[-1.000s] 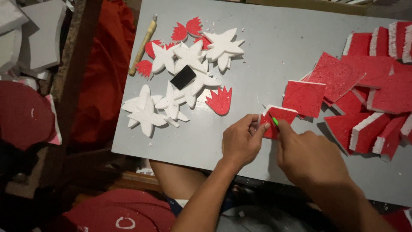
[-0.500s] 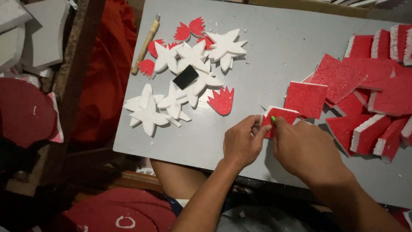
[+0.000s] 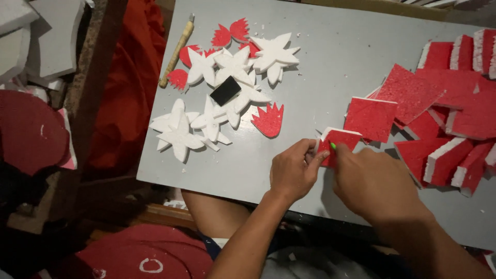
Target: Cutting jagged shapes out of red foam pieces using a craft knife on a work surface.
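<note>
The fingers [image 3: 309, 155] of the left hand [image 3: 292, 170] were closed on the left edge of a small red-faced foam square [image 3: 341, 140], pinning it against the grey table [image 3: 330, 67] just right of the frame's centre. The right hand [image 3: 374, 183] was curled shut around a slim cutting tool whose green tip [image 3: 333, 146] showed right at the square's lower left corner, touching or nearly touching the foam; the blade itself was too small to make out. Both hands met over this one piece, so the step in hand looked like the start of cutting a shape out of the square, with little or none of the outline yet cut.

To the right of the hands lay a loose heap of red foam squares [image 3: 444, 108] with white edges, overlapping one another, the nearest just beside the held piece. Toward the upper left of the frame sat the finished cut-outs: white leafy shapes [image 3: 227, 93] piled together, a few red ones among them, and a single red tulip-like cut-out [image 3: 269, 120] lying apart, nearest the hands. A small black block [image 3: 225, 91] rested on top of the white pile, and a wooden-handled tool [image 3: 176, 51] lay slanted at the pile's upper left edge.

As a judgement, the next move called for a firm hold by the left fingers, kept clear of the blade's path, and a steady draw of the tool through the foam.
</note>
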